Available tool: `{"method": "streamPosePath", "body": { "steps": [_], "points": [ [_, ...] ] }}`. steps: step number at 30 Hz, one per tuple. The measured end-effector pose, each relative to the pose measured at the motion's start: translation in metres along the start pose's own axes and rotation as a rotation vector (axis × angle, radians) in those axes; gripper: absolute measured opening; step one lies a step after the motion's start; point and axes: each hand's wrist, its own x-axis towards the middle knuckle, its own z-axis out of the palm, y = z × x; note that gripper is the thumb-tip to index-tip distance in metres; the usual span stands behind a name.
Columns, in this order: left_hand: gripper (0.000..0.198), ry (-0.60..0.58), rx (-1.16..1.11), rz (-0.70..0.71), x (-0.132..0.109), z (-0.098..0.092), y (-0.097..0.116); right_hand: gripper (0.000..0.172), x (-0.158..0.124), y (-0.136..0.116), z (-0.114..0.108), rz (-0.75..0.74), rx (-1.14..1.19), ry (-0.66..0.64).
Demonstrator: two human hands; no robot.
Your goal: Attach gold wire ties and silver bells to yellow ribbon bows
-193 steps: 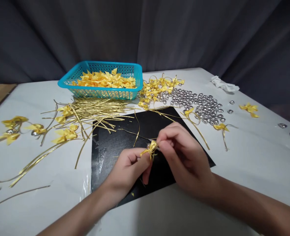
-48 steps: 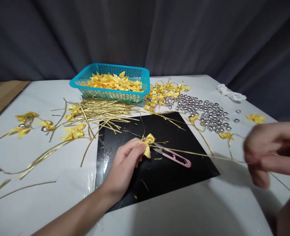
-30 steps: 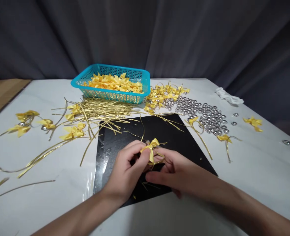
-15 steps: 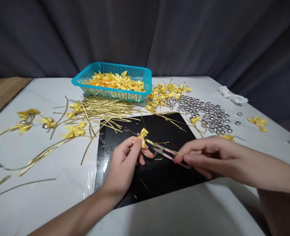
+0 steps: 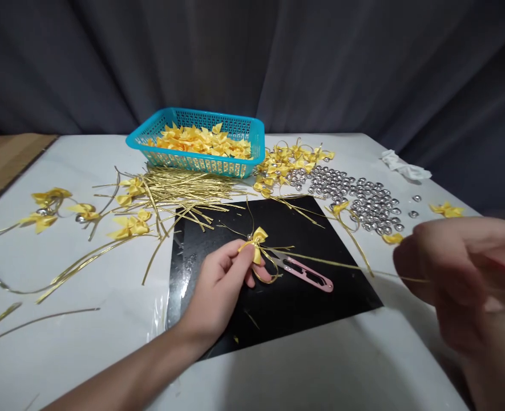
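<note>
Left hand [image 5: 218, 288] pinching yellow ribbon bow [image 5: 258, 241]. Right hand [image 5: 460, 274] holding shiny gold cord [image 5: 338, 264], stretched from bow. Pink snips [image 5: 301, 274] on black mat [image 5: 295, 314].

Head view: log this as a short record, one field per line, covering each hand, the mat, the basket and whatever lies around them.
Left hand: fingers pinching a yellow bow
Right hand: blurred, holding a gold cord that runs to the bow
Mat: black, pink snips on it
Basket: blue, holding yellow pieces
Before basket: pile of gold strands
Right of basket: bow cluster, silver beads, white cloth
</note>
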Motion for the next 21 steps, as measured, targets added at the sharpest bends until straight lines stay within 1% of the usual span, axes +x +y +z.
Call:
{"method": "streamPosePath", "body": {
  "steps": [1, 2, 3, 4, 7, 10, 12, 14, 17, 19, 21],
  "points": [
    [0.03, -0.007, 0.002, -0.007, 0.0, 0.0, 0.0, 0.034, 0.003, -0.001, 0.003, 0.037, 0.079, -0.193],
    [0.03, -0.012, 0.006, -0.014, 0.0, 0.001, 0.001, 0.022, 0.007, -0.002, 0.006, 0.026, 0.135, -0.274],
    [0.03, -0.014, 0.014, -0.021, -0.001, 0.001, 0.001, 0.012, 0.01, -0.002, 0.008, 0.046, 0.159, -0.248],
    [0.03, -0.013, 0.024, -0.027, -0.001, 0.001, 0.001, 0.008, 0.013, -0.001, 0.01, 0.042, 0.192, -0.204],
    [0.03, -0.005, 0.045, -0.043, -0.001, 0.002, 0.002, 0.009, 0.016, 0.004, 0.015, 0.044, 0.218, -0.131],
    [0.028, -0.002, 0.056, -0.047, 0.0, 0.002, 0.001, 0.011, 0.017, 0.01, 0.021, 0.003, 0.169, -0.091],
    [0.027, -0.002, 0.067, -0.051, 0.0, 0.001, 0.001, 0.009, 0.018, 0.013, 0.028, -0.052, 0.102, -0.108],
    [0.026, -0.004, 0.067, -0.05, 0.0, 0.001, 0.001, 0.011, 0.019, 0.015, 0.037, -0.121, 0.009, -0.126],
    [0.022, -0.005, 0.025, -0.033, 0.0, 0.001, 0.001, 0.014, 0.019, 0.018, 0.053, -0.261, -0.214, -0.121],
    [0.019, -0.003, -0.007, -0.026, 0.0, 0.001, 0.001, 0.016, 0.018, 0.022, 0.062, -0.331, -0.347, -0.098],
    [0.018, -0.002, -0.015, -0.029, 0.0, 0.001, 0.001, 0.015, 0.017, 0.026, 0.069, -0.361, -0.402, -0.042]
  ]
}}
